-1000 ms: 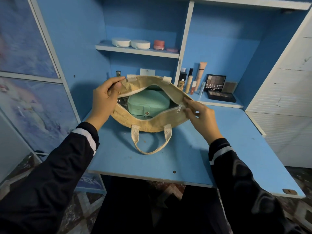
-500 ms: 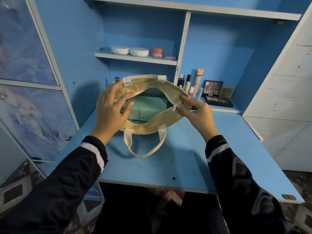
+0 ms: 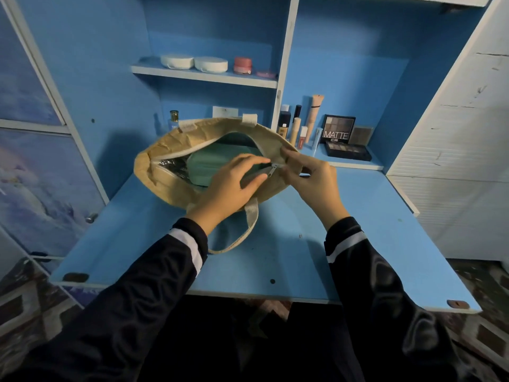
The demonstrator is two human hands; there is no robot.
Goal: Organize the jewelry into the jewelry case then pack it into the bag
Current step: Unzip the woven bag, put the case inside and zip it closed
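A tan bag (image 3: pixel 165 177) lies on the blue desk (image 3: pixel 358 244) with its mouth open toward me. Inside it sits the teal jewelry case (image 3: pixel 217 164), partly covered by my left hand, beside silver lining. My left hand (image 3: pixel 234 188) reaches across the opening, and its thumb and forefinger pinch the zipper pull (image 3: pixel 271 170) at the bag's right end. Just right of the zipper, my right hand (image 3: pixel 311 177) pinches the bag's fabric. One cream handle (image 3: pixel 252 216) hangs toward me under my left wrist.
Behind the bag stand a small perfume bottle (image 3: pixel 173 118) and, to the right, cosmetic tubes (image 3: pixel 314 117) with a MATTE palette (image 3: pixel 337 130). The upper shelf holds two white round containers (image 3: pixel 192 62) and a pink jar (image 3: pixel 243 64). A white cabinet (image 3: pixel 462 133) bounds the right.
My left hand left the bag's left rim and crossed over the opening to the zipper pull. The right hand kept its hold on the right end. The view shifted slightly.
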